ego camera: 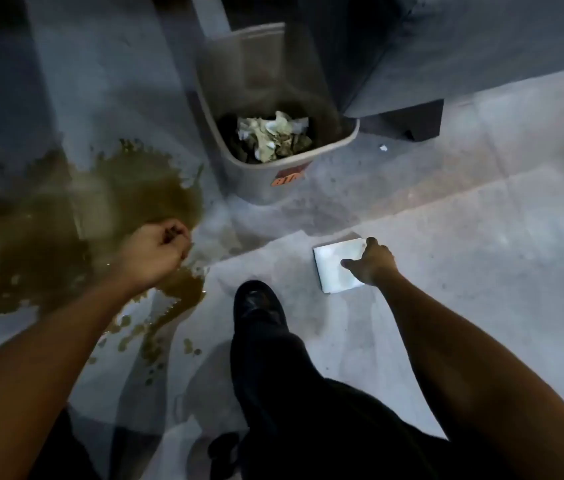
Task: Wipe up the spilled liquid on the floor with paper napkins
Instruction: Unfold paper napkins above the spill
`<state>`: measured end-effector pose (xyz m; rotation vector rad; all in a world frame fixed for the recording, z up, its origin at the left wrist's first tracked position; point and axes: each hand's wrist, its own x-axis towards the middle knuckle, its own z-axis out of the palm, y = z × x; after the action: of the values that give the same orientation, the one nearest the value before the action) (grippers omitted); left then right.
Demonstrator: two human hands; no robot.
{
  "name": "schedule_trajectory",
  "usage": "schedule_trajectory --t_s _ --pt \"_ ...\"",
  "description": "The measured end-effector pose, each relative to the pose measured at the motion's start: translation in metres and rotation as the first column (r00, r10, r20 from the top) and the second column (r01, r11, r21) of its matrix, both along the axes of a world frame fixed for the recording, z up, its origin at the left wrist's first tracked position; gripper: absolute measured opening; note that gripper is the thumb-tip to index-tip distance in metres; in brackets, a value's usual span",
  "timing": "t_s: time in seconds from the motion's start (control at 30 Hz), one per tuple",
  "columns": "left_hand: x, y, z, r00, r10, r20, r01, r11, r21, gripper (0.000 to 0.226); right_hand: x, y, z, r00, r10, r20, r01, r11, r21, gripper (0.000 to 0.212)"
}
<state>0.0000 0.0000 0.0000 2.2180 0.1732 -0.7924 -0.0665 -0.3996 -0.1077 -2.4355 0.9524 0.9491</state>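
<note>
Reaching down toward the floor (481, 209), the right hand (372, 261) is seen spread over a white stack of paper napkins (337, 266), with the thumb stretched across the stack's top and a finger set at its far right corner; whether the stack is actually gripped cannot be told, since the remaining fingers are hidden behind the hand. The left hand (154, 252) is held as a curled fist above the near edge of the spilled liquid (76, 216), and something small and dark may be enclosed in it, though this cannot be made out. The brownish spill is spread widely beyond and to the left of that fist, while smaller drops and a narrower tongue of it are scattered below the wrist, toward the person. Between the two hands, and somewhat nearer the person, a black shoe (256, 303) is planted on the floor, with a dark trouser leg (284, 393) running down from it. Beyond both hands, roughly midway between them, a grey waste bin (273, 181) is stood on the floor, well apart from the napkin stack; crumpled, stained napkins (273, 136) are piled inside it and an orange label is carried on its near wall. A tiny white scrap (383, 148) is left on the floor beyond the right hand, just right of the bin.
</note>
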Motion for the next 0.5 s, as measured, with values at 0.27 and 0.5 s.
schedule_trajectory --t_s 0.27,0.5 --pt "0.009 -0.027 -0.028 0.999 -0.01 -0.039 0.008 0.999 -0.051 0.01 -0.006 0.004 -0.02 0.97 -0.211 0.125 0.204 0.977 0.061 0.059" --pt "-0.016 -0.036 0.009 0.999 0.047 -0.005 -0.047 0.996 -0.071 0.009 -0.005 0.038 0.036 0.936 -0.258 0.239 0.113 0.863 0.492 0.032"
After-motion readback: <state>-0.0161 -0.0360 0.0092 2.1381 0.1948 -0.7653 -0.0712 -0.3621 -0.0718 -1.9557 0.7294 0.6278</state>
